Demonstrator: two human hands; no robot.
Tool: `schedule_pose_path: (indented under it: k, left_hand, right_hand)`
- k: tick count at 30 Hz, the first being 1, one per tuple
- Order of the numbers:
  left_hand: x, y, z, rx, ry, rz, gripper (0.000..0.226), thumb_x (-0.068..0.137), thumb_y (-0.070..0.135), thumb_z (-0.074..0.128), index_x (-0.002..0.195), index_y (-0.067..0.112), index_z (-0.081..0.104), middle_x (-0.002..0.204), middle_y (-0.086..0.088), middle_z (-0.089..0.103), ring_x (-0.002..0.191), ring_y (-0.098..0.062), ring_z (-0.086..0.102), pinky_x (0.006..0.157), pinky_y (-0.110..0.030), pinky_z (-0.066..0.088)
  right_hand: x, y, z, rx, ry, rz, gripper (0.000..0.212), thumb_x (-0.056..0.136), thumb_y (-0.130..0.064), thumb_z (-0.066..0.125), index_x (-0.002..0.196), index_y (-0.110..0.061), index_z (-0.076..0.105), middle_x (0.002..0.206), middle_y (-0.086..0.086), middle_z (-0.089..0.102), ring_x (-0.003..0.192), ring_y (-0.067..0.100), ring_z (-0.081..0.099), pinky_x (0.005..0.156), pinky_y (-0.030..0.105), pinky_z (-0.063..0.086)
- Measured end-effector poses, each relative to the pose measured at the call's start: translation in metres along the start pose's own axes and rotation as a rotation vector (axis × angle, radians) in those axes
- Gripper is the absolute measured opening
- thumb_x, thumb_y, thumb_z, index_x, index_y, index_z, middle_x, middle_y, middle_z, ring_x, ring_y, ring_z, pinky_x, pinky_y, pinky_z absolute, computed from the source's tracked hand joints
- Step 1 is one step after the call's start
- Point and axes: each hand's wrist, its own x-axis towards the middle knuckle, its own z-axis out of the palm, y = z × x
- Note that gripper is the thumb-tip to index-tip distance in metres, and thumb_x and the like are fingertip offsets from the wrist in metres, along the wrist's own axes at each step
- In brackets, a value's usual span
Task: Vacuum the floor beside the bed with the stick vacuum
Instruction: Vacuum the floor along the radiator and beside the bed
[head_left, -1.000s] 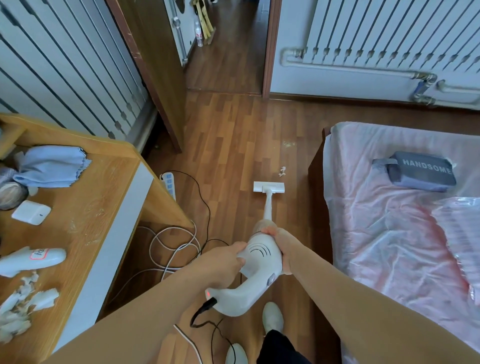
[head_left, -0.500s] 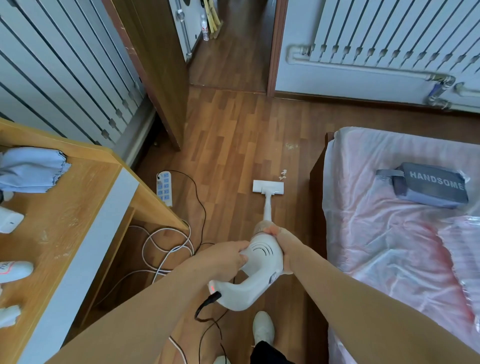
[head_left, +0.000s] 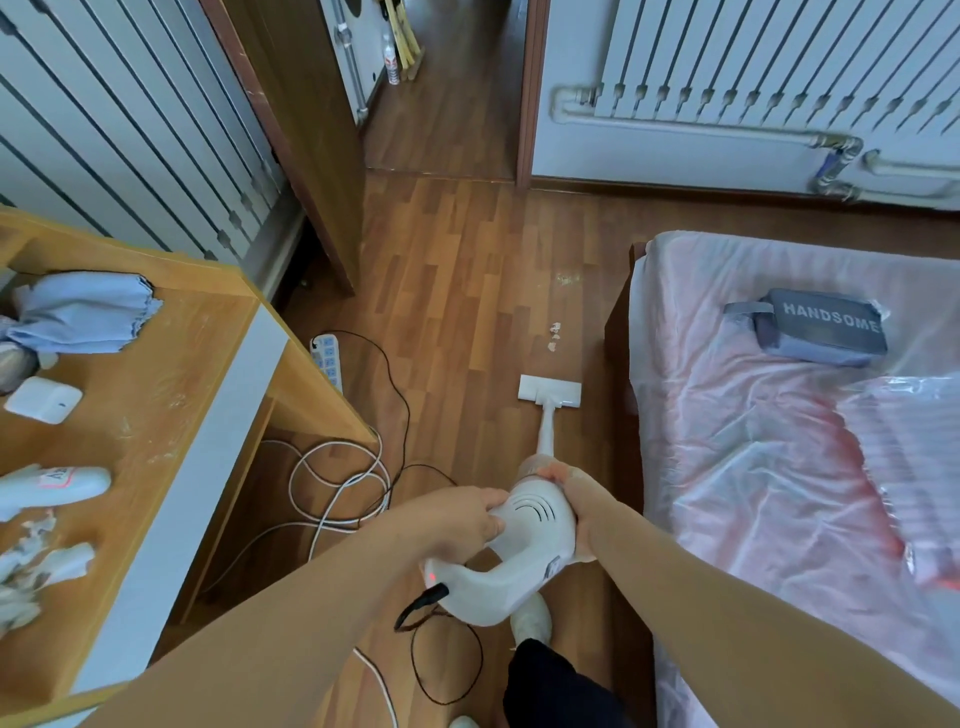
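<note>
I hold a white stick vacuum (head_left: 530, 540) with both hands. My left hand (head_left: 457, 519) grips the left side of its round body, above the curved handle where a red light glows. My right hand (head_left: 576, 499) grips the right side of the body. Its thin tube runs forward to the flat white floor head (head_left: 549, 391), which lies on the wooden floor (head_left: 457, 291) close to the bed's left edge. A few white paper scraps (head_left: 554, 338) lie just ahead of the head. The bed (head_left: 779, 467) has a pink cover under clear plastic.
A wooden desk (head_left: 156, 415) stands at left with a blue cloth and small white things on it. A power strip (head_left: 326, 358) and looped cables (head_left: 337, 483) lie on the floor beside it. A grey pouch (head_left: 821, 327) rests on the bed. An open doorway (head_left: 447, 88) is ahead.
The floor head has pulled back a little from the scraps, so the gap ahead of it is wider. My view swung right and then back left. Both hands keep their hold.
</note>
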Motion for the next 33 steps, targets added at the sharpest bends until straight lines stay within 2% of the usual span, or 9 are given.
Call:
schedule_pose_path:
  k: [3, 7, 9, 18, 22, 24, 27, 31, 33]
  left_hand:
    - [-0.028, -0.008, 0.02, 0.005, -0.018, 0.001, 0.049, 0.105, 0.028, 0.033, 0.152, 0.026, 0.023, 0.149, -0.003, 0.041, 0.115, -0.023, 0.052, 0.088, -0.026, 0.035]
    - [-0.064, -0.025, 0.047, 0.061, -0.03, 0.036, 0.041, 0.105, 0.024, 0.032, 0.145, 0.022, 0.035, 0.133, -0.007, 0.054, 0.093, -0.022, 0.05, 0.078, -0.027, 0.034]
    - [-0.076, -0.036, 0.059, 0.081, -0.037, 0.035, 0.04, 0.104, 0.024, 0.033, 0.144, 0.021, 0.037, 0.129, -0.008, 0.056, 0.089, -0.019, 0.047, 0.078, -0.028, 0.036]
    - [-0.113, -0.09, 0.084, 0.047, -0.004, -0.011, 0.039, 0.103, 0.029, 0.036, 0.142, 0.032, 0.038, 0.128, -0.002, 0.058, 0.1, -0.018, 0.055, 0.086, -0.031, 0.044]
    - [-0.111, -0.1, 0.084, -0.008, 0.032, -0.027, 0.042, 0.103, 0.031, 0.037, 0.144, 0.036, 0.036, 0.133, 0.002, 0.056, 0.111, -0.021, 0.059, 0.091, -0.033, 0.046]
    - [-0.105, -0.101, 0.08, -0.024, 0.042, -0.016, 0.039, 0.103, 0.031, 0.038, 0.142, 0.037, 0.038, 0.131, 0.003, 0.058, 0.112, -0.02, 0.059, 0.091, -0.032, 0.046]
    - [-0.089, -0.09, 0.068, 0.002, 0.055, 0.018, 0.037, 0.103, 0.03, 0.037, 0.14, 0.035, 0.041, 0.131, 0.002, 0.058, 0.11, -0.017, 0.056, 0.091, -0.031, 0.044]
    - [-0.058, -0.065, 0.041, 0.039, 0.06, 0.025, 0.043, 0.103, 0.027, 0.035, 0.146, 0.027, 0.035, 0.138, -0.002, 0.053, 0.121, -0.023, 0.051, 0.098, -0.033, 0.041]
    - [-0.042, -0.051, 0.023, 0.042, 0.056, 0.03, 0.046, 0.103, 0.028, 0.035, 0.149, 0.027, 0.031, 0.141, -0.002, 0.05, 0.122, -0.023, 0.05, 0.102, -0.035, 0.042]
  right_hand:
    - [-0.009, 0.035, 0.008, 0.018, -0.014, 0.015, 0.047, 0.083, -0.038, 0.074, 0.116, -0.005, 0.07, 0.087, 0.018, 0.076, 0.076, 0.035, 0.072, 0.076, 0.047, 0.059]
    - [-0.034, 0.08, 0.024, 0.044, -0.037, 0.019, 0.034, 0.088, -0.034, 0.069, 0.1, -0.002, 0.068, 0.071, 0.016, 0.074, 0.075, 0.034, 0.068, 0.076, 0.046, 0.055]
    - [-0.045, 0.098, 0.034, 0.043, -0.048, 0.025, 0.032, 0.087, -0.033, 0.069, 0.098, -0.003, 0.068, 0.074, 0.015, 0.073, 0.075, 0.033, 0.067, 0.076, 0.045, 0.055]
    - [-0.058, 0.139, 0.081, -0.005, -0.11, 0.05, 0.028, 0.084, -0.032, 0.069, 0.095, -0.006, 0.069, 0.07, 0.013, 0.073, 0.07, 0.031, 0.067, 0.069, 0.04, 0.055]
    - [-0.047, 0.135, 0.094, -0.034, -0.068, 0.047, 0.042, 0.075, -0.038, 0.071, 0.108, -0.011, 0.072, 0.089, 0.012, 0.077, 0.088, 0.033, 0.071, 0.096, 0.046, 0.055]
    - [-0.042, 0.127, 0.094, -0.039, -0.046, 0.042, 0.045, 0.074, -0.039, 0.071, 0.11, -0.012, 0.073, 0.094, 0.011, 0.077, 0.097, 0.033, 0.073, 0.102, 0.049, 0.052]
    - [-0.038, 0.108, 0.084, -0.037, -0.02, 0.032, 0.042, 0.077, -0.038, 0.07, 0.109, -0.011, 0.072, 0.094, 0.013, 0.077, 0.094, 0.034, 0.073, 0.097, 0.048, 0.055]
    - [-0.028, 0.068, 0.062, 0.003, -0.015, -0.028, 0.032, 0.084, -0.034, 0.068, 0.103, -0.008, 0.069, 0.081, 0.014, 0.073, 0.071, 0.032, 0.068, 0.072, 0.04, 0.057]
    - [-0.024, 0.045, 0.051, 0.012, -0.001, -0.028, 0.034, 0.083, -0.036, 0.069, 0.104, -0.009, 0.07, 0.085, 0.014, 0.074, 0.073, 0.033, 0.069, 0.073, 0.041, 0.057]
